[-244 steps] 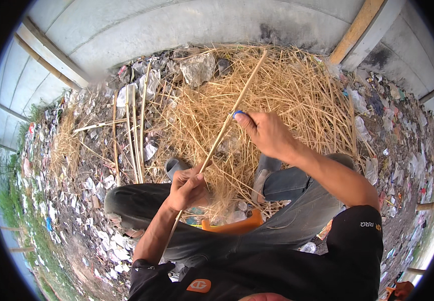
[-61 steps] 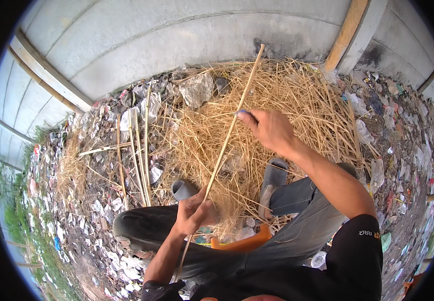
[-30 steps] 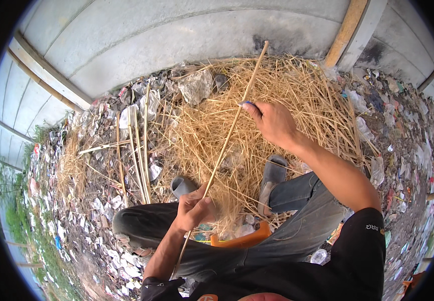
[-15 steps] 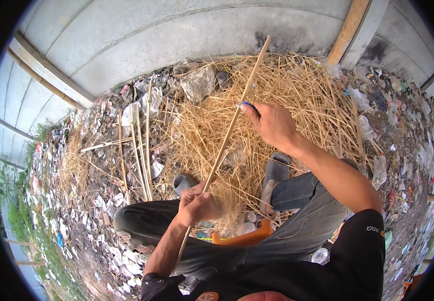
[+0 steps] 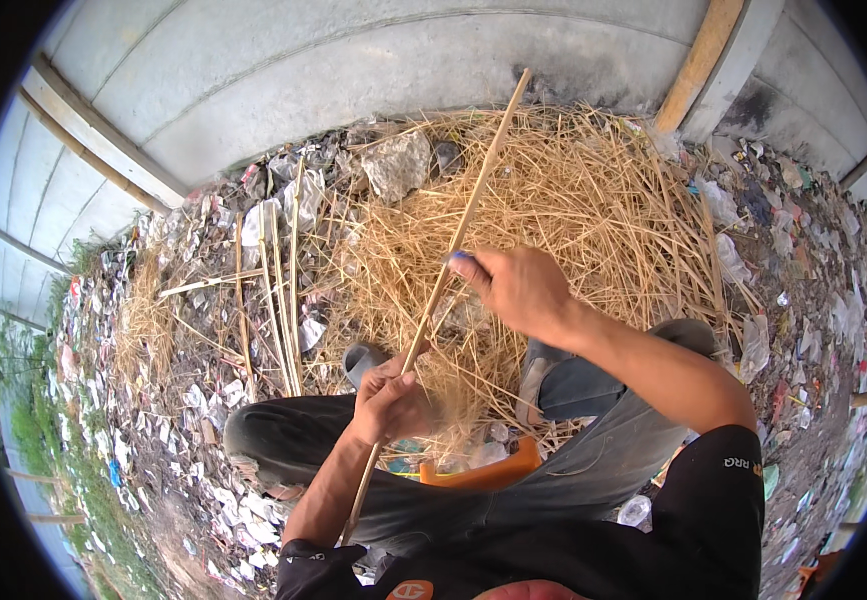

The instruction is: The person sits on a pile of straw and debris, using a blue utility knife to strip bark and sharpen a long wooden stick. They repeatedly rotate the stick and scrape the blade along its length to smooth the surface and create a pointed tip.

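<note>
A long, pale bamboo strip [image 5: 480, 195] runs slantwise across my lap, its far end raised toward the wall. My left hand [image 5: 389, 402] is closed round its lower part, above my left knee. Farther up, my right hand [image 5: 526, 288] is closed, thumb side against the strip's right edge. A small blue piece [image 5: 461, 258] shows at that thumb's tip; whatever else the fingers hold is hidden. Beneath the strip lies a broad heap of thin straw-coloured shavings [image 5: 593, 210], reaching to my feet.
Several bamboo strips [image 5: 278, 300] lie on the littered ground at the left. A grey stone [image 5: 396, 167] sits beyond the heap, before a concrete wall [image 5: 373, 75]. Between my legs is an orange plastic edge [image 5: 483, 470]. Plastic scraps [image 5: 738, 260] cover the ground at the right.
My right hand has slid down along the strip, toward my left hand. The strip's far end has shifted slightly left. The left hand keeps its grip.
</note>
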Demonstrator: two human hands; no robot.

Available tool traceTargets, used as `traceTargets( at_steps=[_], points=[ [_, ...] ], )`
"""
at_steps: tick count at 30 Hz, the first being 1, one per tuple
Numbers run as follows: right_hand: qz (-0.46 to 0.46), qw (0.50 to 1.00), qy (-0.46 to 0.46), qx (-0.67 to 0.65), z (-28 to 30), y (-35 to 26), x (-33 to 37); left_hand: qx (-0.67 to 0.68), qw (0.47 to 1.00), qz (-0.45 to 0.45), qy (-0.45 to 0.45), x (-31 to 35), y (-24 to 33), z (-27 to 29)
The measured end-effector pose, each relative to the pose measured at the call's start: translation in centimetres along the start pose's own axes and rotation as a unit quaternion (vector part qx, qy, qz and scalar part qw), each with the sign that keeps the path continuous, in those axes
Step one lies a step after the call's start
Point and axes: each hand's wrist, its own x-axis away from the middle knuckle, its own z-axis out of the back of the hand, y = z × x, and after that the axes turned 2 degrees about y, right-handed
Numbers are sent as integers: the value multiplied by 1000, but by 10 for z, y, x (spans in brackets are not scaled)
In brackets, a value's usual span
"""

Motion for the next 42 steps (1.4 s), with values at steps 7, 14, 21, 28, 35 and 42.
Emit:
traceTargets(
  at_steps=[7, 14, 21, 28, 35, 42],
  points=[
    [33, 998, 5, -50, 3, -15, 2, -27, 999, -22, 3, -1, -3, 6],
    [76, 995, 5, -71, -21, -27, 30, -55, 998, -39, -3, -6, -4, -1],
    [-31, 962, 55, -265, -14, -23, 15, -109, 993, -29, -42, -5, -12, 13],
    [-132, 913, 62, -380, -23, -6, 7, -531, 825, -191, -22, -3, 11, 5],
    [-165, 913, 48, -370, -21, 9, 13, -323, 444, -834, 48, 53, 68, -95],
    [-142, 915, 46, -376, -22, 3, 17, -211, 259, -942, -30, 68, 89, -167]
  ],
)
